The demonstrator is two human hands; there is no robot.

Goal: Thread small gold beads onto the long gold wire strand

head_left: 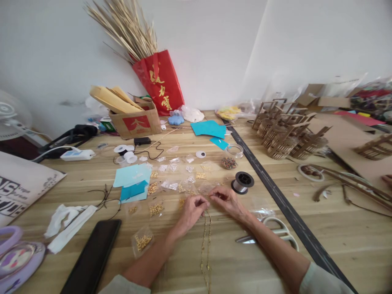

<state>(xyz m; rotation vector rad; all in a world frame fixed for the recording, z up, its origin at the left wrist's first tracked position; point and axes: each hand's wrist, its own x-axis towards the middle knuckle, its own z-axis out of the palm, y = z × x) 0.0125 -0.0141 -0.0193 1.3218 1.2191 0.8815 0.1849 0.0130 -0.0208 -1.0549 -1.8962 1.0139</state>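
- phone [92, 255] lies aside, likely out of the way
- bead bag [143, 241] lies nearer, perhaps for easy reach
- left hand [193, 209] — fingertips pinched together, seemingly on the gold chain [208, 267], which trails below
- right hand [227, 200] — also pinched on it, probably for steadiness
- spool [243, 182], scissors [283, 233] sit close by

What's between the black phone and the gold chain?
From the phone toward the chain, the head view shows bare tabletop, a clear packet of small gold pieces, then the left forearm.
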